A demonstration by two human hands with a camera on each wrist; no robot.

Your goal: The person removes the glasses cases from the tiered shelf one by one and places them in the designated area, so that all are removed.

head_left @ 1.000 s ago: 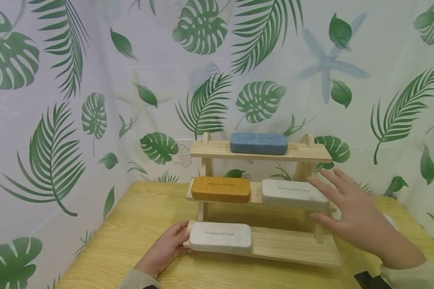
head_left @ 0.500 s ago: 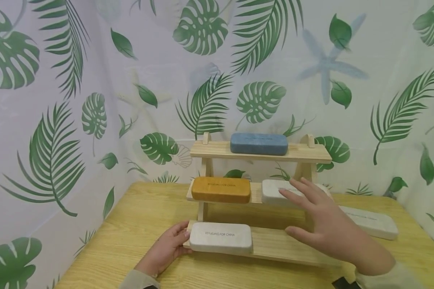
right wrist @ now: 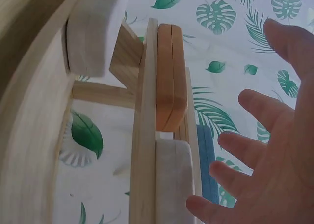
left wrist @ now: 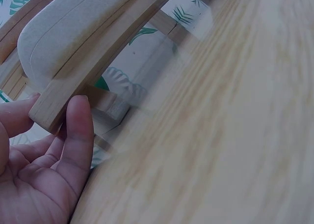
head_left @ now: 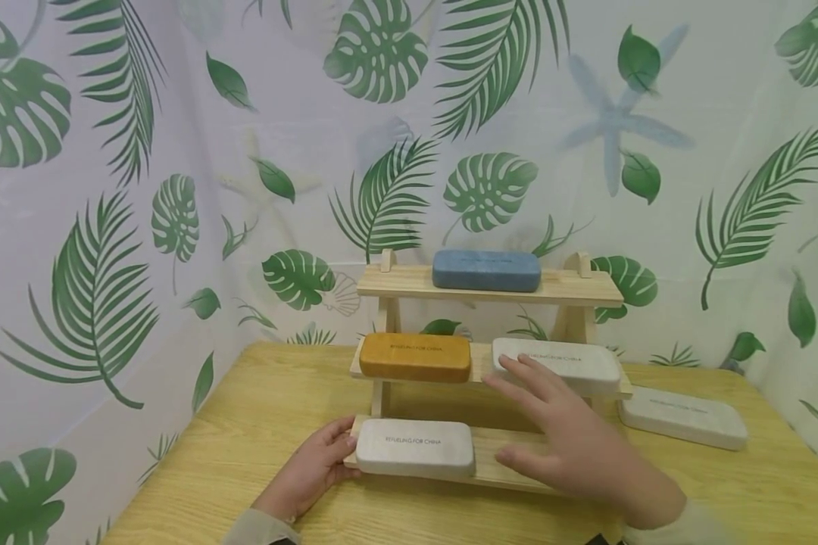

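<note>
A three-tier wooden display stand (head_left: 395,284) stands on the table. My left hand (head_left: 316,465) pinches the left end of its bottom shelf (left wrist: 56,103) between thumb and fingers. On that shelf sits a white glasses case (head_left: 414,448). The middle shelf holds an orange glasses case (head_left: 416,357) on the left and a second white case (head_left: 579,367) on the right. A blue glasses case (head_left: 486,271) lies on top. My right hand (head_left: 572,446), fingers spread and holding nothing, hovers before the right half of the stand, hiding part of the lower shelf.
A third white case (head_left: 685,418) lies on the wooden table (head_left: 245,424), right of the stand. Behind rises a white curtain (head_left: 259,219) printed with green leaves, close at the back and left.
My right hand has moved left and slightly down across the stand, uncovering the white case on the table at the right. The left hand keeps its hold; the cases stay put.
</note>
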